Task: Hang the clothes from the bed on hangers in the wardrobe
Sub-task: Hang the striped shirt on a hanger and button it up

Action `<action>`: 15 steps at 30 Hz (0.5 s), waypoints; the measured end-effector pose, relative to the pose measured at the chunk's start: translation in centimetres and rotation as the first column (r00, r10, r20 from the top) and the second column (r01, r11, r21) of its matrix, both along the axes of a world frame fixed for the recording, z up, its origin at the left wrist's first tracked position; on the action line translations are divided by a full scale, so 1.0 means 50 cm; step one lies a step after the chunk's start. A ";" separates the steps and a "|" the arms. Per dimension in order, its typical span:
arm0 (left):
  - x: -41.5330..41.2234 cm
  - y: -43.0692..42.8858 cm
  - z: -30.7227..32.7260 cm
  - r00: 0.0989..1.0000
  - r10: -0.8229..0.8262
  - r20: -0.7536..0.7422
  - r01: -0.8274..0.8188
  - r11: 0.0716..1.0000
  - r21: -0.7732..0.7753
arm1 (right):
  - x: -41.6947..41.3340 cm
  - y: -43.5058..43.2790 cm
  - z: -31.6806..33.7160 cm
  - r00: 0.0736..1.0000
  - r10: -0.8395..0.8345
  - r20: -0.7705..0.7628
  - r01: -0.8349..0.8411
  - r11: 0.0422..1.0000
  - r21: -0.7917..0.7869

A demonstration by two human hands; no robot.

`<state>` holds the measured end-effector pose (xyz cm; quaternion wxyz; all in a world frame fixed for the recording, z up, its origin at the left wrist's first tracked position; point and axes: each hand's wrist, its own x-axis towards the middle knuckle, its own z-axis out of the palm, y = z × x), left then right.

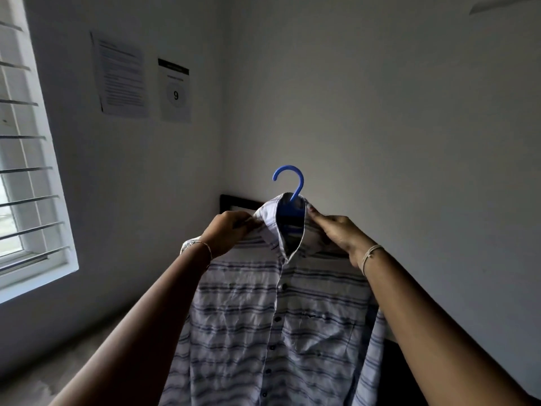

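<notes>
Both hands are holding a striped shirt (272,317) up before the wall, the left hand (231,231) and right hand (336,234) each pinching fabric beside the collar. They are probably settling it onto the blue hanger (292,183); next, one hand likely needs the hook, since no wardrobe is showing. The shirt is hanging lengthwise, collar uppermost, buttons facing the camera, hook pointing upward.

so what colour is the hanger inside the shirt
Blue; the hanger shows best in the head view.
</notes>
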<state>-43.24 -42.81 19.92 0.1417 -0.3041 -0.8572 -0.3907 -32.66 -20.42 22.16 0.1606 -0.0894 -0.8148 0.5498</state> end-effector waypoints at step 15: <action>0.014 0.017 0.003 0.991 -0.001 -0.131 0.017 0.993 0.121 | -0.081 -0.037 0.025 0.930 -0.075 -0.359 0.168 0.957 0.236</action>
